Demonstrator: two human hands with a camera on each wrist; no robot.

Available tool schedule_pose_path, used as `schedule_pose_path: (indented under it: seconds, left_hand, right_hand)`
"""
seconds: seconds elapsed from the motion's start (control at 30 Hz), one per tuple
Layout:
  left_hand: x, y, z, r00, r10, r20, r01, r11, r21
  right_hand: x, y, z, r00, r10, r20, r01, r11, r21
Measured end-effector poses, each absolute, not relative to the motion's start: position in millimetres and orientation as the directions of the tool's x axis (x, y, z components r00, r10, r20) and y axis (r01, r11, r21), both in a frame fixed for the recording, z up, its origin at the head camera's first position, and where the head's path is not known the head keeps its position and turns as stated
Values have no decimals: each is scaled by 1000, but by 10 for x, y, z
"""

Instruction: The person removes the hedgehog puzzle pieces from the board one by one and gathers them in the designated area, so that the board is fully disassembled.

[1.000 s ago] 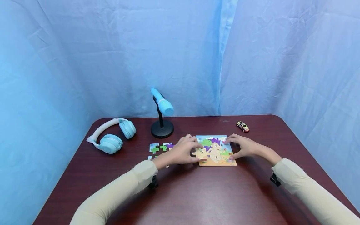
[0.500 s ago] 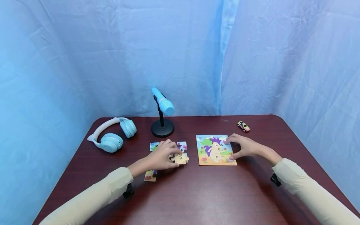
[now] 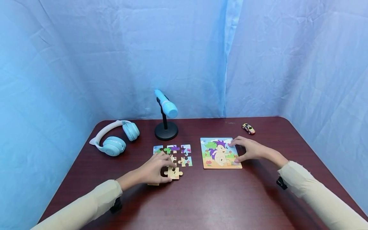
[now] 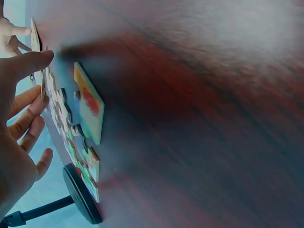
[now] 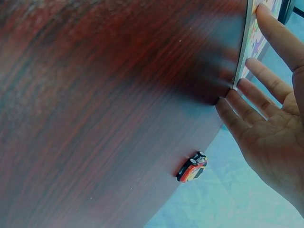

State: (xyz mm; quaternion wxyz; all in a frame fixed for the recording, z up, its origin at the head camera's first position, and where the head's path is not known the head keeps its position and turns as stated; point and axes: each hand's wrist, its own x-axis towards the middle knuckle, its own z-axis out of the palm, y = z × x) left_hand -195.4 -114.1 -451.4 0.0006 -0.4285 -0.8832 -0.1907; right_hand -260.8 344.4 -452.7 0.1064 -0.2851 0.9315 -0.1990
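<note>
In the head view my left hand (image 3: 153, 167) pinches a beige jigsaw piece (image 3: 173, 173) between thumb and fingers. The left wrist view shows that piece edge-on, thin between the thumb and fingertips. Several other jigsaw pieces (image 3: 187, 161) lie in loose rows beneath and beyond this hand, which partly hides them. A corner piece with a red shape (image 4: 90, 103) lies flat nearby. To the right lies a square puzzle board (image 3: 219, 154) with a purple-haired hedgehog picture. My right hand (image 3: 250, 149) rests at its right edge, thumb on the lower corner, fingers extended along the upper side.
Light blue headphones (image 3: 113, 146) with a white band lie at the left. A blue microphone (image 3: 167, 105) stands on a round black base (image 3: 166, 131) behind the pieces. A small toy car (image 3: 248, 129) sits at the back right. Blue cloth (image 3: 138, 57) hangs behind the table.
My left hand has moved left and toward me, from the puzzle board to the near side of the loose pieces, carrying the jigsaw piece. My right hand has stayed at the board.
</note>
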Motion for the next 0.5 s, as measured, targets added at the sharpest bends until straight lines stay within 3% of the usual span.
schedule_pose_path:
  seconds: [0.5]
  left_hand:
    - [-1937, -1244, -4564, -622, 773, 123, 759, 557, 336]
  right_hand:
    - [-2592, 3428, -4509, -822, -562, -94, -472, 764, -440]
